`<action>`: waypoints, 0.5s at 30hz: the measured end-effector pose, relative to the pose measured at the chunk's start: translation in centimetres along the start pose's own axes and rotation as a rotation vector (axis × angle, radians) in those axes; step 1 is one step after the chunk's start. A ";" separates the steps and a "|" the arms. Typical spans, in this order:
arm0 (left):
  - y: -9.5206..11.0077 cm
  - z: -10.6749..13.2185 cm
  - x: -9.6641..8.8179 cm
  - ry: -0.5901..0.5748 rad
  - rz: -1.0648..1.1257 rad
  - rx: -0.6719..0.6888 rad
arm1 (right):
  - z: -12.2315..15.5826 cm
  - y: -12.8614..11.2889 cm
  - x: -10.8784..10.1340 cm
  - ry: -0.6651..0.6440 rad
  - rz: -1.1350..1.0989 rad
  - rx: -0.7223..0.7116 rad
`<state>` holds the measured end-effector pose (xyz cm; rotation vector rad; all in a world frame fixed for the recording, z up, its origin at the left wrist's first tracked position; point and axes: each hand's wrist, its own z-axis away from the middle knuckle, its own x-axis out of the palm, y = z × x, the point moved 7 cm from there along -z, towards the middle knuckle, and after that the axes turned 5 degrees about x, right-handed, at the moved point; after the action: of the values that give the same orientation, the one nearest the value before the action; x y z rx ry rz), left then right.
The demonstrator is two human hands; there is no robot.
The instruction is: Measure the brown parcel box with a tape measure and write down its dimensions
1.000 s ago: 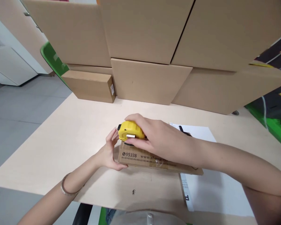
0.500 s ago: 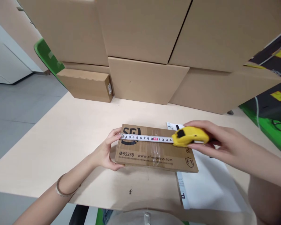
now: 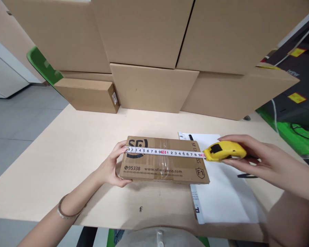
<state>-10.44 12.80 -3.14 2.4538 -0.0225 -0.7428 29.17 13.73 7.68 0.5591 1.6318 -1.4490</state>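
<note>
A flat brown cardboard parcel [image 3: 164, 168] printed with "SF" and "95338" lies in the middle of the pale wooden table [image 3: 67, 147]. My left hand [image 3: 113, 166] grips the parcel's left end, its fingertips pinning the tip of a white measuring tape [image 3: 164, 152] there. The tape runs across the parcel's top to its right edge. My right hand [image 3: 262, 161] is closed around the yellow tape measure case [image 3: 225, 151], held just past that right edge, above a white sheet.
A white paper sheet [image 3: 226, 192] lies under and right of the parcel. Large cardboard boxes [image 3: 151, 85] are stacked along the table's back, with a smaller box [image 3: 84, 94] at the left. Green and black equipment [image 3: 296, 109] stands at the right.
My right hand pulled the yellow case rightward from the parcel's left end to past its right edge, drawing the tape out. My left hand stayed at the left end.
</note>
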 end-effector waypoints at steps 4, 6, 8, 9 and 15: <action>-0.2 0.2 0.0 0.016 0.025 0.020 | -0.9 -2.6 -0.6 -0.030 0.057 -0.048; -0.2 0.1 -0.1 0.033 0.038 0.030 | -2.7 -5.8 0.4 -0.083 0.076 -0.122; -0.2 0.0 -0.1 0.040 0.052 0.021 | -4.8 -9.6 2.2 -0.163 0.069 -0.224; -0.3 0.1 0.0 0.042 0.061 0.017 | -5.9 -11.3 3.4 -0.204 0.067 -0.251; -1.6 1.9 0.1 0.128 0.144 -0.082 | -9.3 -19.5 8.6 -0.278 0.082 -0.558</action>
<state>-11.53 13.16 -5.38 2.3877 -0.1164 -0.5130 6.35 16.43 11.29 0.0989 1.6657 -0.9015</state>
